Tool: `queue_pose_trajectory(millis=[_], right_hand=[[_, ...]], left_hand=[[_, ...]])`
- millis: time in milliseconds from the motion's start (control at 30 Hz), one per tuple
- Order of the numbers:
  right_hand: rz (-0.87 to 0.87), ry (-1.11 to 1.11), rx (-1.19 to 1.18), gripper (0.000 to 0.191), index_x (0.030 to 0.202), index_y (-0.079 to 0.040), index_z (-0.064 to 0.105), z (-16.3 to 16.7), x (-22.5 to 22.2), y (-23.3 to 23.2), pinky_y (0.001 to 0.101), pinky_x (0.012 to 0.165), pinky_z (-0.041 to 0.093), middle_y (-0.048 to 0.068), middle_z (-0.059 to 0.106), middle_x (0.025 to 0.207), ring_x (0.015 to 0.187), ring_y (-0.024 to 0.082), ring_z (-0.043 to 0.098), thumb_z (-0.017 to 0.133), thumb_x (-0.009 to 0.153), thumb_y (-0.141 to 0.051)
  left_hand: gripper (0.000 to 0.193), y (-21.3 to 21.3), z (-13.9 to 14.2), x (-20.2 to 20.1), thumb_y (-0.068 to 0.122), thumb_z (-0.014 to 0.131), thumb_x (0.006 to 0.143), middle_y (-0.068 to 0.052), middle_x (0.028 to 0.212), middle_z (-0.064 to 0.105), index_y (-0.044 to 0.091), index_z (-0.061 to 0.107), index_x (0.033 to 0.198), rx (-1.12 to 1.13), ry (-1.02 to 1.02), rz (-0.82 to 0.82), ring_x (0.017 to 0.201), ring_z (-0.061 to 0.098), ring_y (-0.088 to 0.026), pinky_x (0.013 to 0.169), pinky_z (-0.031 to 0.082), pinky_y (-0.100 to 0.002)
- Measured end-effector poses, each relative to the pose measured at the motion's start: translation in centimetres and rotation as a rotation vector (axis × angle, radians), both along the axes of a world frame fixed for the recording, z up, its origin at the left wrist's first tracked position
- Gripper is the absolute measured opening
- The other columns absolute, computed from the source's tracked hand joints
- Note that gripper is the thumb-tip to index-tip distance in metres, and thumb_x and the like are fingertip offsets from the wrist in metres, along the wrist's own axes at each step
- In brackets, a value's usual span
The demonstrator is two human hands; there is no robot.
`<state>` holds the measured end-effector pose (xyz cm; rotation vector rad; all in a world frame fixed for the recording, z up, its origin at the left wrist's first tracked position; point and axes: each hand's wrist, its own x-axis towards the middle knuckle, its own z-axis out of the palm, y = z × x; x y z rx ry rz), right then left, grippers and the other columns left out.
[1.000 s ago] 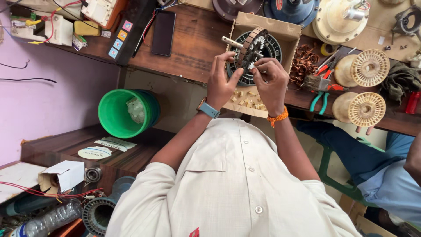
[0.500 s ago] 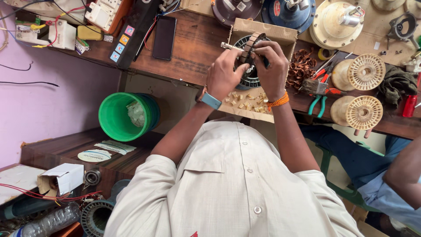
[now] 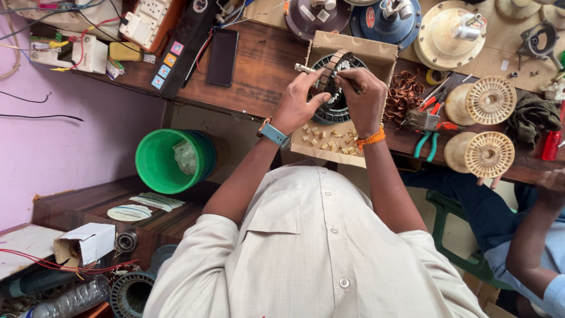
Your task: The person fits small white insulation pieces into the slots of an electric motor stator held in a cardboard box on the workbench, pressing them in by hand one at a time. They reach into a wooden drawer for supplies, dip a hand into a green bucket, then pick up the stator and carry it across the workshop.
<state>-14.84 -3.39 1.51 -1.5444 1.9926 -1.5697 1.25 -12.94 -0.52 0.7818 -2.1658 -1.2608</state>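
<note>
Hands meet over an open cardboard box (image 3: 376, 56) on your dark wooden workbench (image 3: 259, 65), where a ring-shaped motor stator (image 3: 329, 112) of stacked, slotted metal sits tilted against the box's far wall. Your left hand (image 3: 297, 105), a blue-strapped watch on its wrist, curls its fingers round the stator's ribbed rim and pinches a pale strip at its top edge. Your right hand (image 3: 365, 100), an orange thread tied at the wrist, closes thumb and fingers on a thin dark rod-like tool (image 3: 348, 86) pressed at the inner slots; its exact kind cannot be told. Small cream-coloured wedges (image 3: 329, 140) lie scattered on the box floor just beneath your wrists. To the right, a tangle of bright copper wire coils (image 3: 403, 94) rests on the wood, next to pliers (image 3: 426, 138) with teal grips and two round, cream plastic bobbins (image 3: 485, 100) with spoked faces. Behind the box stand domed fan motor housings (image 3: 385, 20) in blue and beige. To the left, a flat black phone (image 3: 222, 56) lies beside a black power strip (image 3: 182, 50) with coloured stickers. Below the bench edge a glossy green plastic bucket (image 3: 162, 162) holds crumpled clear wrap. Another person's arm (image 3: 535, 229), in a blue sleeve, reaches in at the lower right, well apart from your hands.
</note>
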Motion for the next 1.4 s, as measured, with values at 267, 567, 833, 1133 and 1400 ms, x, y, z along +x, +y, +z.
queue_pose_trajectory(millis=[267, 567, 833, 1133, 1400], right_hand=[[0.055, 0.104, -0.021, 0.013, 0.103, 0.000, 0.073, 2.1, 0.0, 0.0, 0.0298, 0.074, 0.057, 0.011, 0.074, 0.096, 0.085, 0.016, 0.072, 0.080, 0.093, 0.005], [0.409, 0.031, 0.084, 0.021, 0.112, -0.003, 0.072, 3.7, 6.4, 1.2, 0.0350, 0.081, 0.060, 0.012, 0.070, 0.106, 0.092, 0.027, 0.072, 0.075, 0.093, 0.004], [0.333, 0.317, 0.207, 0.022, 0.098, -0.009, 0.068, 1.7, 8.5, -0.6, 0.0399, 0.073, 0.056, 0.010, 0.067, 0.098, 0.087, 0.030, 0.069, 0.081, 0.081, -0.013], [0.322, 0.343, 0.199, 0.021, 0.102, -0.013, 0.068, 1.6, 9.5, -1.4, 0.0370, 0.081, 0.057, 0.004, 0.065, 0.115, 0.105, 0.024, 0.068, 0.073, 0.082, -0.010], [0.382, 0.150, 0.129, 0.016, 0.100, -0.012, 0.068, 1.6, 9.6, -1.4, 0.0393, 0.081, 0.058, 0.008, 0.062, 0.117, 0.100, 0.026, 0.068, 0.073, 0.085, -0.006]], left_hand=[[0.059, 0.2, -1.9, 0.0, 0.024, 0.079, 0.089, -0.011, 0.095, 0.065, 0.007, 0.062, 0.142, 0.122, -0.029, 0.045, 0.082, 0.064, -0.021, 0.074, 0.054, -0.036], [0.069, 2.0, -6.5, 2.8, 0.064, 0.035, 0.108, -0.006, 0.112, 0.065, 0.008, 0.056, 0.143, 1.392, 1.328, 0.151, 0.098, 0.061, -0.018, 0.085, 0.053, -0.034], [0.075, 2.8, -7.3, 2.8, 0.065, 0.032, 0.110, -0.009, 0.122, 0.067, 0.002, 0.060, 0.140, 1.363, 1.252, 0.227, 0.113, 0.062, -0.022, 0.104, 0.051, -0.036], [0.065, 1.7, -6.9, 3.8, 0.064, 0.043, 0.106, -0.013, 0.116, 0.067, 0.005, 0.063, 0.125, 1.355, 1.463, 0.118, 0.108, 0.064, -0.025, 0.099, 0.053, -0.038], [0.055, 0.7, -5.8, 3.5, 0.056, 0.044, 0.108, -0.010, 0.100, 0.063, 0.006, 0.064, 0.119, 1.358, 1.454, 0.102, 0.088, 0.059, -0.024, 0.081, 0.052, -0.036]])
